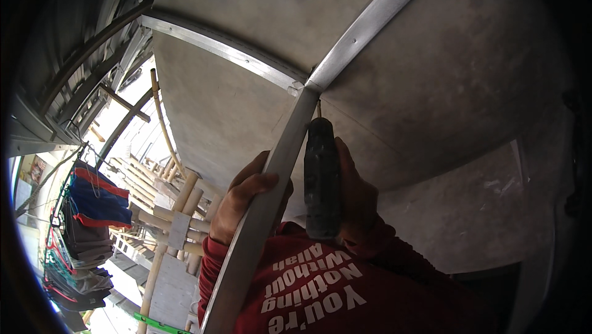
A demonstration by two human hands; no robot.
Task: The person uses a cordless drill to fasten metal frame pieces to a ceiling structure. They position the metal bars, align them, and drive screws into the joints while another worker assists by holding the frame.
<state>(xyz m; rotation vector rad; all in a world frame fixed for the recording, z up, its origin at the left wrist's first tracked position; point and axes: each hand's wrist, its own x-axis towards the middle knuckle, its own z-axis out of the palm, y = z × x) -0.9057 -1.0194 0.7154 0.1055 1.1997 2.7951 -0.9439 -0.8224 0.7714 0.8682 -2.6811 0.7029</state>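
My left hand is wrapped round a long silver metal bar, thumb across its face. From the lower edge, the bar slants up to a joint where two more metal strips meet, one going left and one going up right. Just right of the bar, my right hand grips a dark power drill. The drill points upward, and its thin bit ends close beside the bar, below the joint. Whether the bit touches metal I cannot tell. Much of my right hand's fingers is hidden behind the drill.
A grey, stained panel spreads behind the strips. Clothes on hangers hang at the left. Beyond them are bamboo poles and dark roof beams. A bright green strip shows at the lower left.
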